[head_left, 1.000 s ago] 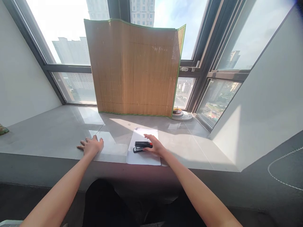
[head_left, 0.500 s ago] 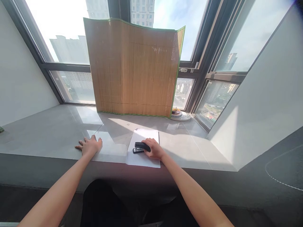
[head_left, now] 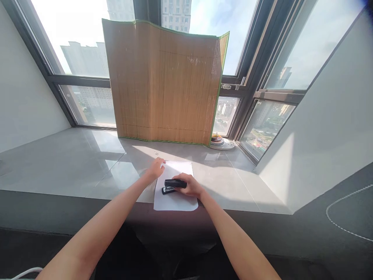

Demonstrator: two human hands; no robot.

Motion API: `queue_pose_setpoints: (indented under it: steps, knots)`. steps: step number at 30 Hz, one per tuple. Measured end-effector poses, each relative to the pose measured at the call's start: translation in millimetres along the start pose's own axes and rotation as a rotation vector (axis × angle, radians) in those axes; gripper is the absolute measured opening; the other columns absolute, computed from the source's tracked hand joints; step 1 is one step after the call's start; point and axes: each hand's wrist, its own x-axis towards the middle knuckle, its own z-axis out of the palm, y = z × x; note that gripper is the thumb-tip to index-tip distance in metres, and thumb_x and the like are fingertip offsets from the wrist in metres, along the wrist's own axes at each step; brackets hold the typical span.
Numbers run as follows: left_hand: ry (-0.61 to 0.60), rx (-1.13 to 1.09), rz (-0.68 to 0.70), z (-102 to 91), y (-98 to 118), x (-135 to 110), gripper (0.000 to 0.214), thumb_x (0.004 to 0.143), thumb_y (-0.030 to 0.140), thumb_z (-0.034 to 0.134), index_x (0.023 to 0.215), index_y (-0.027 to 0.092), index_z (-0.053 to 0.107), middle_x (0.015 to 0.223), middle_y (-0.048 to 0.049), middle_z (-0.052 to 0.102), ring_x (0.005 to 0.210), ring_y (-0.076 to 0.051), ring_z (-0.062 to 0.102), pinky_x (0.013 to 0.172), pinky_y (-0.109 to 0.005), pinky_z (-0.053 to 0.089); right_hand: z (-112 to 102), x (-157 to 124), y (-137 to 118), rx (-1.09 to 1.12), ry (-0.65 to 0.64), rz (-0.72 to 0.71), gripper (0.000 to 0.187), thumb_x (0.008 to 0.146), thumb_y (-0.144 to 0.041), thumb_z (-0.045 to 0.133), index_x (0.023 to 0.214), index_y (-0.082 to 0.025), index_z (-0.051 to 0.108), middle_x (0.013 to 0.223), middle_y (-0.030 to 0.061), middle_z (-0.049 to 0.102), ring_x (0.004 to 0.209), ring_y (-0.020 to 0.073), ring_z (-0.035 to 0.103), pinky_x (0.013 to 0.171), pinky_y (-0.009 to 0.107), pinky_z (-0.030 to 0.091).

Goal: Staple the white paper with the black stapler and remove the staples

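A white sheet of paper (head_left: 176, 202) lies at the front edge of the grey tiled sill, jutting slightly over it. My right hand (head_left: 190, 185) is wrapped round the rear of a black stapler (head_left: 175, 182) above the paper. The stapler's jaws point left and stand apart, with no paper between them that I can see. At the paper's far left corner is my left hand (head_left: 155, 170), its fingers and thumb bent round that corner. Two tiny staple-like marks (head_left: 156, 153) show on the sill just beyond the left hand.
A bamboo mat (head_left: 166, 85) with green edging stands upright against the window. Several stacked plates (head_left: 220, 142) sit by its right lower corner. Grey tiled sill (head_left: 58, 163) extends to both sides, and a white wall (head_left: 329, 128) slopes down on the right.
My left hand has moved right, from flat on the sill to the paper's far left corner. The paper has shifted slightly towards me. The stapler, still in my right hand, is slightly nearer.
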Motion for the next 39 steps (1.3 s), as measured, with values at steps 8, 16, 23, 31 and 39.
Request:
queue_pose_setpoints:
  steps: [8,16,23,31,39]
  knots:
    - [-0.125,-0.047,0.256,52.2,42,19,0.05,0.094,0.006,0.042,0.133,0.022,0.069,0.149,-0.0092,0.064,0.141,-0.025,0.055,0.121,-0.045,0.043,-1,-1,-1,0.06,0.003,0.047,0.029,0.081,-0.029,0.079,0.109,-0.025,0.076,0.102,0.0013,0.078,0.091,0.0228,0.07,0.087,0.036,0.058]
    - [-0.164,0.171,0.176,54.9,48,12,0.051,0.105,0.024,0.041,0.153,0.026,0.056,0.164,-0.0167,0.047,0.157,-0.038,0.034,0.123,-0.072,0.027,6,-2,6,-0.025,-0.015,-0.037,0.038,0.087,-0.032,0.077,0.124,-0.026,0.072,0.115,0.0047,0.078,0.102,0.0265,0.071,0.095,0.041,0.056]
    - [-0.14,0.134,0.173,49.0,48,9,0.048,0.103,0.025,0.045,0.15,0.026,0.058,0.16,-0.0129,0.052,0.153,-0.033,0.04,0.126,-0.062,0.028,-2,-7,6,-0.024,0.16,-0.044,0.033,0.089,-0.028,0.074,0.122,-0.027,0.073,0.11,0.006,0.077,0.1,0.0276,0.071,0.091,0.042,0.057]
    - [-0.07,0.081,0.17,54.6,45,7,0.048,0.105,0.027,0.042,0.151,0.029,0.057,0.152,-0.0134,0.055,0.141,-0.031,0.049,0.122,-0.054,0.031,-71,-29,59,-0.143,0.795,0.302,0.037,0.088,-0.03,0.067,0.123,-0.024,0.074,0.115,0.009,0.075,0.106,0.0302,0.071,0.101,0.051,0.058]
    - [-0.042,0.023,0.148,56.8,42,7,0.05,0.104,0.028,0.044,0.152,0.032,0.056,0.152,-0.0108,0.053,0.139,-0.029,0.05,0.121,-0.049,0.032,-85,-26,98,-0.141,0.708,0.323,0.036,0.085,-0.035,0.07,0.117,-0.02,0.076,0.114,0.0116,0.077,0.105,0.03,0.073,0.106,0.056,0.056]
